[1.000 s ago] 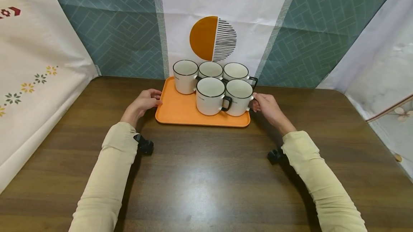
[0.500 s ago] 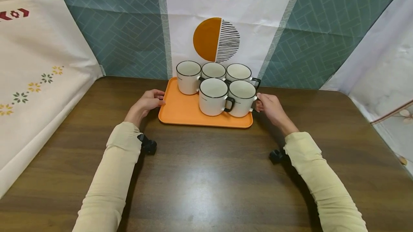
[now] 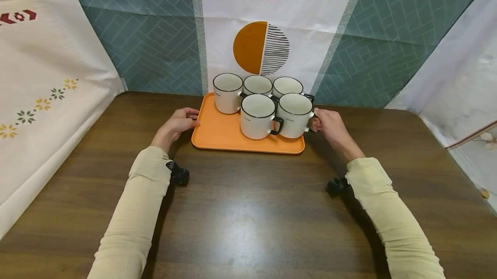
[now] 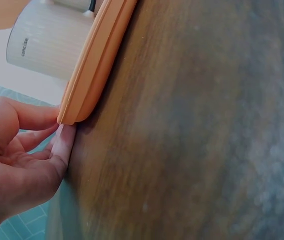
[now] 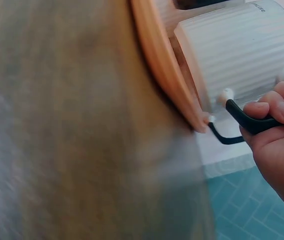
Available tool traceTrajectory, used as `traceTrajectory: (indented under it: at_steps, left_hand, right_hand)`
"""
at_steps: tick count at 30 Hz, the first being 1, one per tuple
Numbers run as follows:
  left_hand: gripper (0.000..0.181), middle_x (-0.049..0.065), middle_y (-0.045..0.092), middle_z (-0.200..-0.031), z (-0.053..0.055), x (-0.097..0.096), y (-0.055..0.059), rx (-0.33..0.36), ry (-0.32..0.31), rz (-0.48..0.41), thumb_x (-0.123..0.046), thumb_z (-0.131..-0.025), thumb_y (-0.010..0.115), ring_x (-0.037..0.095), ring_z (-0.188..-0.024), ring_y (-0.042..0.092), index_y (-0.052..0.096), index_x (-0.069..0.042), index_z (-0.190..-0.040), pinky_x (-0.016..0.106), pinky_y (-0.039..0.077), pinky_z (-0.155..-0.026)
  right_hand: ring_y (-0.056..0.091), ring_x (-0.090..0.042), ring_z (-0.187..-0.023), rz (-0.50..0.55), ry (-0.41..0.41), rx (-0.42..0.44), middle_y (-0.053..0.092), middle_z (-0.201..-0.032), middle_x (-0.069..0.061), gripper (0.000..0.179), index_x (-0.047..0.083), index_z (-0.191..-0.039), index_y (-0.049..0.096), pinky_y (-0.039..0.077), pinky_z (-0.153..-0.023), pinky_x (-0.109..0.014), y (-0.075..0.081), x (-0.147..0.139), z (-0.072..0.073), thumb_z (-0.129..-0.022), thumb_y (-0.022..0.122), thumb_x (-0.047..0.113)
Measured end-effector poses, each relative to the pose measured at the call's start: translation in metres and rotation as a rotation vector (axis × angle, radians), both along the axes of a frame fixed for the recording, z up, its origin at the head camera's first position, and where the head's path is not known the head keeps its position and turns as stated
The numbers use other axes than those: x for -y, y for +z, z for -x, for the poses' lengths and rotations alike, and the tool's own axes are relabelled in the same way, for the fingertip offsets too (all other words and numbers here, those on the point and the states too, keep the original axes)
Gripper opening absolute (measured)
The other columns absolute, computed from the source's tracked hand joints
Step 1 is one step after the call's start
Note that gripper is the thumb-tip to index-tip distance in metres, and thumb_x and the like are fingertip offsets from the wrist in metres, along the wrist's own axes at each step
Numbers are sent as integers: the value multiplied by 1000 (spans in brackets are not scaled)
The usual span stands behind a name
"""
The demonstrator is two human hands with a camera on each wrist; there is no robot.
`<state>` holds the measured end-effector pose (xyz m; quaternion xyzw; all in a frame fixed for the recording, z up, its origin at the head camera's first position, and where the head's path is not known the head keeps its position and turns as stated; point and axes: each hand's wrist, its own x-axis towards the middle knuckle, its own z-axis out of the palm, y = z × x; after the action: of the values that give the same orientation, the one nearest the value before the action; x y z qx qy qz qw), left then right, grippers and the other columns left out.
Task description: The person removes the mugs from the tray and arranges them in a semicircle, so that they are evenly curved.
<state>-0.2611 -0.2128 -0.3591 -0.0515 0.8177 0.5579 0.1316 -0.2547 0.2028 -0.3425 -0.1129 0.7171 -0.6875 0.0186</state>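
Black-rimmed white mugs stand on an orange tray (image 3: 215,136) at the far side of the table. My right hand (image 3: 333,129) grips the black handle (image 5: 251,120) of the front right mug (image 3: 294,121). In the right wrist view this mug (image 5: 241,55) shows a gap between its base and the tray, and my fingers curl round the handle. My left hand (image 3: 176,124) pinches the tray's left edge; in the left wrist view the fingertips (image 4: 64,137) are right at its corner. Beside the held mug stands the front middle mug (image 3: 256,121), its handle pointing right.
Three more mugs form the back row: a left one (image 3: 227,98), a middle one (image 3: 257,85) and a right one (image 3: 287,86). A patterned cloth (image 3: 163,50) hangs right behind the tray. The brown wooden table (image 3: 240,210) stretches toward me.
My right hand has raised the front right mug slightly and shifted it a little rightward. The left hand keeps its hold on the tray. The whole head view has shifted slightly.
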Motion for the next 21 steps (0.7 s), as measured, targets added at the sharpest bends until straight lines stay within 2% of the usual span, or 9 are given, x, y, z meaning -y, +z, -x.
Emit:
traceTrajectory:
  at_steps: [5,10,13,17,21]
  left_hand:
    - [49,27,40,-134,0,1,-2,-1,3,3,6,-94,50,29,-112,44,33,12,-140,37,42,-99]
    - [49,26,39,-135,0,3,-2,1,4,2,6,-94,50,30,-113,43,33,11,-140,41,39,-103]
    - [49,27,39,-136,0,3,-2,0,-2,-4,6,-95,49,30,-113,43,32,11,-141,41,39,-104]
    - [49,26,39,-135,0,3,-2,0,-10,-9,6,-95,49,30,-112,43,32,11,-141,41,39,-103]
    - [50,26,39,-135,1,3,-1,-1,-10,-3,5,-95,49,30,-113,43,32,11,-141,41,39,-104]
  right_hand:
    - [28,-11,-56,72,26,-10,29,-62,0,43,8,-61,31,31,-57,-25,13,-8,-5,-103,37,10]
    - [24,-12,-56,132,53,-64,27,-61,1,43,8,-61,29,27,-56,-26,32,-15,-8,-104,36,11]
    - [18,-14,-56,180,61,-106,23,-61,-1,43,7,-62,27,20,-58,-30,45,-20,-7,-104,36,11]
    - [13,-17,-57,221,47,-166,18,-61,-3,43,5,-62,26,15,-62,-34,61,-27,-3,-104,36,12]
    - [12,-16,-56,263,5,-184,17,-60,-3,46,6,-60,27,16,-59,-32,77,-38,4,-104,37,13]
